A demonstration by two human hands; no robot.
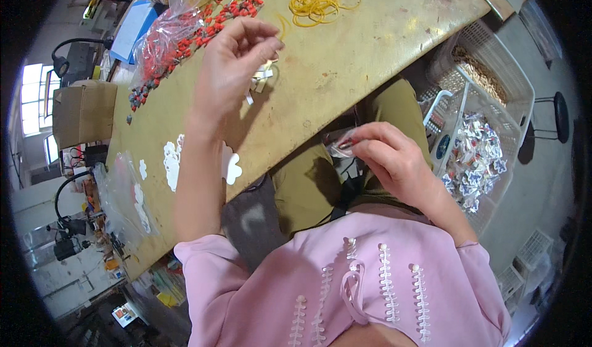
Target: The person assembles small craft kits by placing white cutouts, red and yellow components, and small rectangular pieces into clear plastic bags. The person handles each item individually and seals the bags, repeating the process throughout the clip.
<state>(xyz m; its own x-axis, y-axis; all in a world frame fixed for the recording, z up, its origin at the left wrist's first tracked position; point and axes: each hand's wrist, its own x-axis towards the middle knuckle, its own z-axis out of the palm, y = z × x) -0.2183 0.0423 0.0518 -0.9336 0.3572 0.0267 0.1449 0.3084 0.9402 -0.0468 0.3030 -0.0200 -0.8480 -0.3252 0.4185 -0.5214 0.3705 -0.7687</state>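
Note:
My left hand (pixel 231 63) is over the table with its fingers curled and pinched together. Just below its fingertips are small white and cream strips (pixel 263 75); whether the fingers grip one is hidden. Above my lap, my right hand (pixel 394 159) pinches a small clear plastic bag (pixel 338 148) with something dark red at its opening. White scalloped cut-outs (pixel 171 162) lie beside my left forearm, and another white flower-shaped piece (pixel 232 167) shows on its other side. Loose yellow rubber bands (pixel 317 1) lie beyond my left hand.
Small red and grey parts (pixel 231 15) spill from a clear bag (pixel 166 41) on the worn yellowish table (pixel 345 69). Another clear bag (pixel 120 190) lies at the left edge. At right, a white plastic crate (pixel 502 190) holds many small filled packets; a stool (pixel 560 117) stands beyond.

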